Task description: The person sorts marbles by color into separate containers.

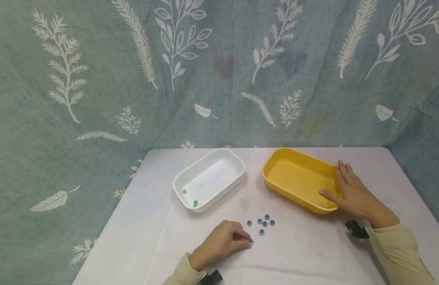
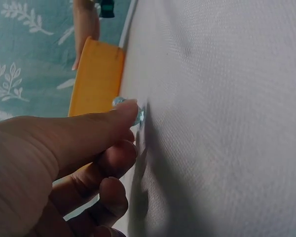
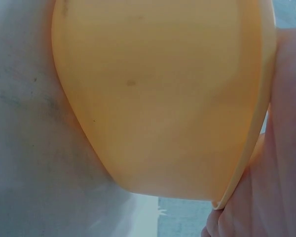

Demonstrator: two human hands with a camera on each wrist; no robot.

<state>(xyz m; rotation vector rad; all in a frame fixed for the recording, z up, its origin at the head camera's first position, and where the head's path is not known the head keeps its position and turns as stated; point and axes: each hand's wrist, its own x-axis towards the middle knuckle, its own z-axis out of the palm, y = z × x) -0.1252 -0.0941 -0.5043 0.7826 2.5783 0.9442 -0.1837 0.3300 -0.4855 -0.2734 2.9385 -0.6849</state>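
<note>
My left hand (image 1: 224, 241) is low over the white cloth, with thumb and forefinger pinching a clear blue glass marble (image 1: 251, 242). In the left wrist view this marble (image 2: 139, 117) peeks out past the thumb tip. Just beyond it, several loose blue marbles (image 1: 264, 224) lie scattered on the cloth. My right hand (image 1: 355, 194) rests on the right end of a yellow tray (image 1: 294, 190), thumb over the rim and fingers extended along the far side. Seen from the right wrist, the palm (image 3: 281, 148) lies against the tray's rim.
A white tray (image 1: 216, 170) stands at the back left, with a few green marbles (image 1: 195, 203) in its near end. The table's cloth (image 1: 294, 253) runs back to a patterned green curtain (image 1: 219, 79). Dark wrist mounts (image 1: 356, 229) sit at both cuffs.
</note>
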